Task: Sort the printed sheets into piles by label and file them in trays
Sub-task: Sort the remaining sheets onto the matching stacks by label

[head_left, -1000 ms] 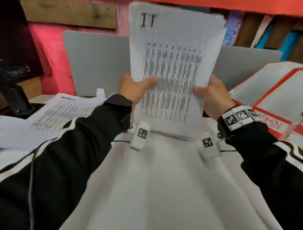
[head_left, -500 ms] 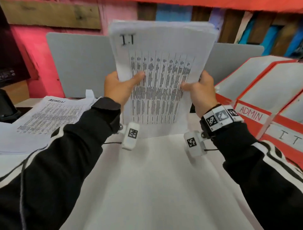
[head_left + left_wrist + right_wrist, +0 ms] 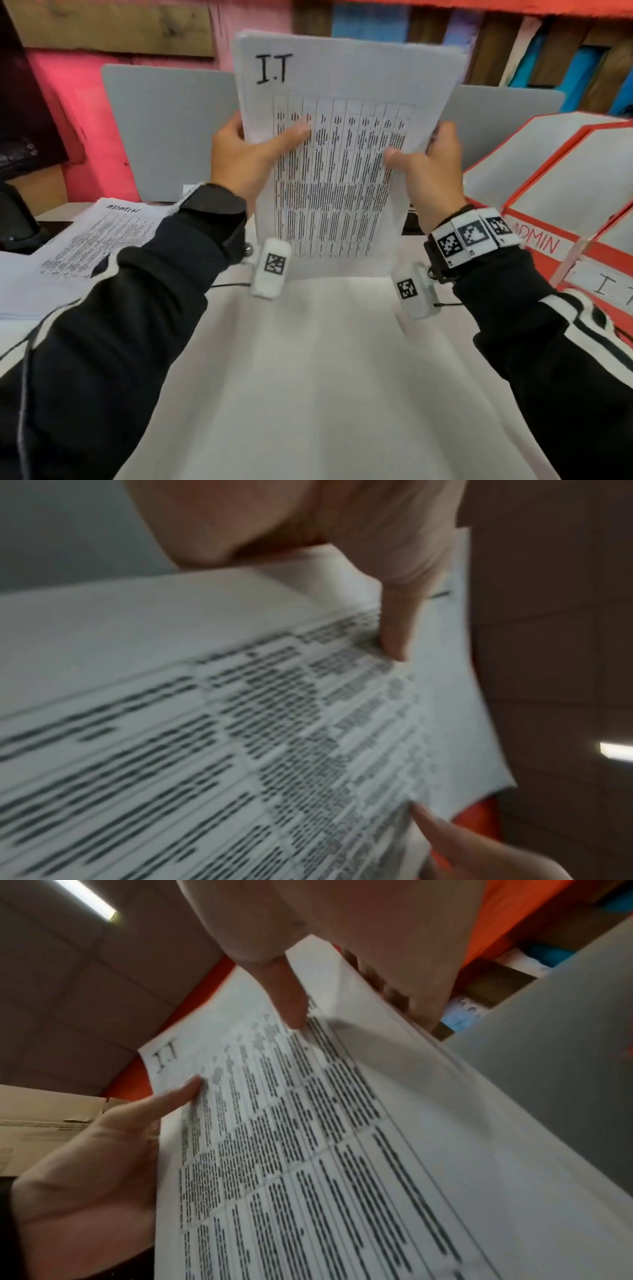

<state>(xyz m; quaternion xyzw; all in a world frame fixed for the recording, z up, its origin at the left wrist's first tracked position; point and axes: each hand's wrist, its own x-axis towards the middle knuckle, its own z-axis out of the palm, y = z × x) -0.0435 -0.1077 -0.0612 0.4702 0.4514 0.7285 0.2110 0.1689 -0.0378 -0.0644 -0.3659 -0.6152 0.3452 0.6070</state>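
A stack of printed sheets (image 3: 346, 164) marked "I.T" stands upright above the white table, its lower edge near the tabletop. My left hand (image 3: 246, 157) grips its left edge, thumb across the print. My right hand (image 3: 428, 164) grips the right edge, thumb on the front. In the left wrist view my left hand's thumb (image 3: 397, 631) presses on the stack (image 3: 205, 737). The right wrist view shows the same stack (image 3: 342, 1137) pinched by my right hand's thumb (image 3: 291, 1004). Red trays stand at the right: one labelled ADMIN (image 3: 537, 240), one labelled I.T (image 3: 613, 291).
A pile of sheets marked ADMIN (image 3: 92, 240) lies on the table at the left. A grey divider panel (image 3: 164, 130) stands behind the table. A dark object (image 3: 17, 219) sits at the far left edge. White table surface (image 3: 325, 377) spreads in front of me.
The view has swung right, bringing the I.T tray into sight. Both hands still hold the I.T stack upright; it sits a little lower and straighter than a second ago.
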